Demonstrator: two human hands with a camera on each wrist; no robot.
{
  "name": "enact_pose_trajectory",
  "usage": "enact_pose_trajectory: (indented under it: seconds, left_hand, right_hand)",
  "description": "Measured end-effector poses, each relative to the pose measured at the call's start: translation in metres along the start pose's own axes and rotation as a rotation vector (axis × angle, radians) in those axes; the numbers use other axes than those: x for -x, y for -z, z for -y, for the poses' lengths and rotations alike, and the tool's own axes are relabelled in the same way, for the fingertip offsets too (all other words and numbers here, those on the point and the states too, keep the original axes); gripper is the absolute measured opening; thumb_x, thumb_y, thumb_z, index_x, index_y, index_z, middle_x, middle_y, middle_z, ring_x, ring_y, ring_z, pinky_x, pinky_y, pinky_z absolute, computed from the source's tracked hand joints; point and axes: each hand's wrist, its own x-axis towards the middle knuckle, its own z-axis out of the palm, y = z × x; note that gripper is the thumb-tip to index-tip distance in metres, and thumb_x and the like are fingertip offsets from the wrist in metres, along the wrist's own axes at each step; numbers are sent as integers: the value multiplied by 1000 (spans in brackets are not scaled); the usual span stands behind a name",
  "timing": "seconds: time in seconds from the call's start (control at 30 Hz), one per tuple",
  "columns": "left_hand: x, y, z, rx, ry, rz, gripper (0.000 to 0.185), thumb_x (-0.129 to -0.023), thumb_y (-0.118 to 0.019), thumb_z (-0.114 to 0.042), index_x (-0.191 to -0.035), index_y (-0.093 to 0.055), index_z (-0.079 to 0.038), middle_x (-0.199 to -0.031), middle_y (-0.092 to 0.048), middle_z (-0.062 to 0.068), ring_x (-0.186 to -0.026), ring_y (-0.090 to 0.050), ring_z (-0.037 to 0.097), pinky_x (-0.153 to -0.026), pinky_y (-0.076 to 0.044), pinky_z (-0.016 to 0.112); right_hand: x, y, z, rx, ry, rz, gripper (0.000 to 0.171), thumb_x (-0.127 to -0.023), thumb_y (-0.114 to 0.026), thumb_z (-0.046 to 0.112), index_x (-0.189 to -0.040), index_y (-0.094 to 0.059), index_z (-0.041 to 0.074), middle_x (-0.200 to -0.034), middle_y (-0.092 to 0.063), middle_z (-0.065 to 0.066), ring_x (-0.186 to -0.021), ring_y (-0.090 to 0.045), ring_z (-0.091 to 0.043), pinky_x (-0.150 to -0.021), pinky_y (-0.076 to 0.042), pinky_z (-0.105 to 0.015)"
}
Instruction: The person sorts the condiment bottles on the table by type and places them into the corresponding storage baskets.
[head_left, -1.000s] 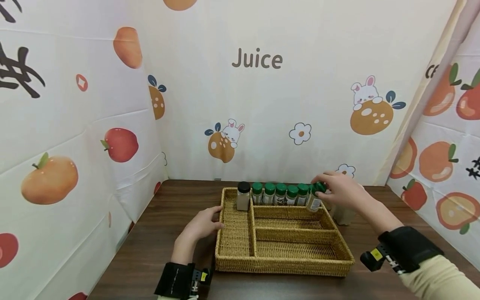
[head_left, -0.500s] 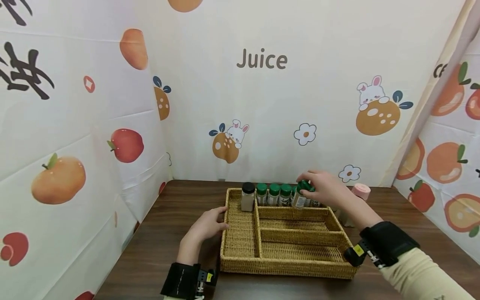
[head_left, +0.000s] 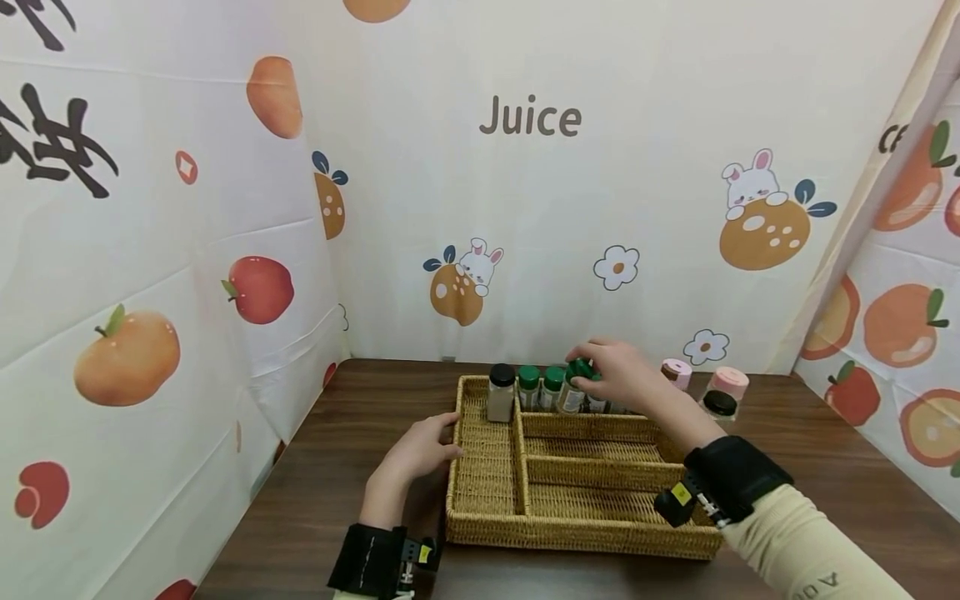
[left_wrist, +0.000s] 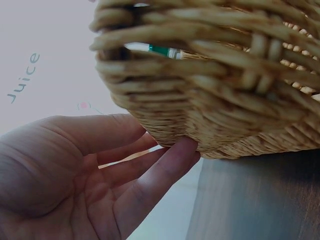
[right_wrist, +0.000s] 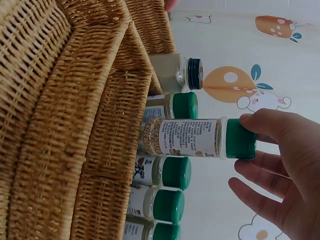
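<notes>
Wicker basket (head_left: 577,536) on the table (head_left: 375,392), nearest. Left hand (head_left: 417,451): thumb and forefinger apart, touching its left side. Right hand (head_left: 624,375): fingers clamped on the green cap (right_wrist: 242,139) of a spice jar (right_wrist: 192,137), held at the rear compartment (head_left: 588,427) beside other green-capped jars (head_left: 528,386). Beyond: printed cloth (head_left: 532,200).

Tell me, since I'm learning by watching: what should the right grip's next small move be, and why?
Probably carry the held jar left while raised: the right grip pinches its cap above the neighbouring jars, and the left section shows bare floor in front of its black-capped jar.
</notes>
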Motion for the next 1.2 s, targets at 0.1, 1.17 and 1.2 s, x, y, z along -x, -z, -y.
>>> enact_pose_trajectory:
  seconds: [0.1,1.17,1.2]
  left_hand:
    - [0,0,0,-19,-12,-4,61,-95,-67,-10,-151,-43,-4,-143,-54,23,-119,-62,35,-83,-54,44]
    - [-1,0,-1,-51,-14,-24,59,-95,-67,-13,-150,-45,-7,-149,-50,21,-130,-55,38,-96,-50,54]
    - [-1,0,-1,-51,-14,-24,59,-95,-67,-13,-150,-45,-6,-149,-50,21,-130,-54,38,-97,-50,54]
  right_hand:
    - [-4,-3,3,-6,0,-7,27,-92,-72,25,-117,-69,13,-101,-66,-5,-78,-58,-13,-66,-48,-31]
    - [-28,-42,20,21,-37,-37,32,-90,-75,26,-118,-70,11,-102,-67,-9,-80,-63,-21,-68,-51,-35]
    - [-28,-44,19,13,-41,-29,32,-90,-75,26,-118,-70,11,-103,-68,-9,-81,-64,-21,-68,-51,-35]
